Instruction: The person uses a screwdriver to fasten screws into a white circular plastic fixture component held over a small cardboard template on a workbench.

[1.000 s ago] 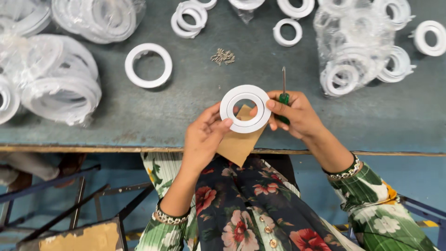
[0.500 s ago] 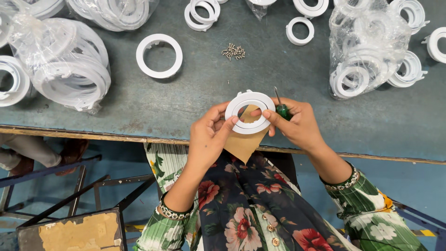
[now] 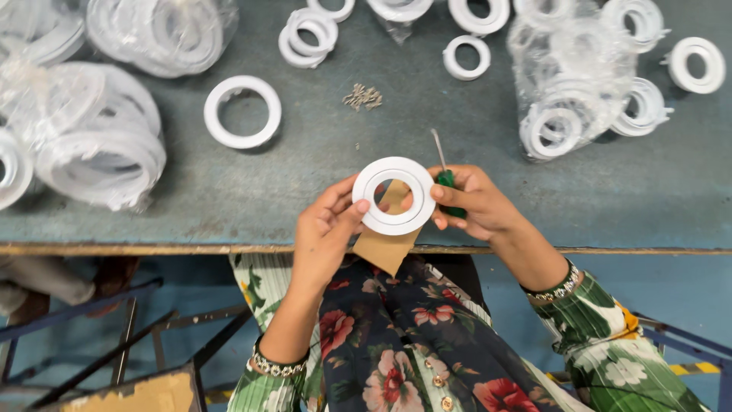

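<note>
Left hand (image 3: 324,229) raised over table edge (image 3: 152,248), fingers pinching white plastic ring (image 3: 394,195) at left rim. Right hand (image 3: 474,202) grips ring's right rim, green-handled screwdriver (image 3: 444,175) tucked in palm. Brown card (image 3: 387,243) beneath. Since earlier frame: ring held flatter toward camera, hands barely shifted. Loose ring (image 3: 242,111), screw pile (image 3: 363,97) beyond.

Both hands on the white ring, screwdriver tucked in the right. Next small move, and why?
Probably set the white ring flat on the table and shift the green-handled screwdriver into a working grip. The left hand and right hand pinch the ring in mid-air over a brown card, and the small screws lie apart, untouched.
</note>
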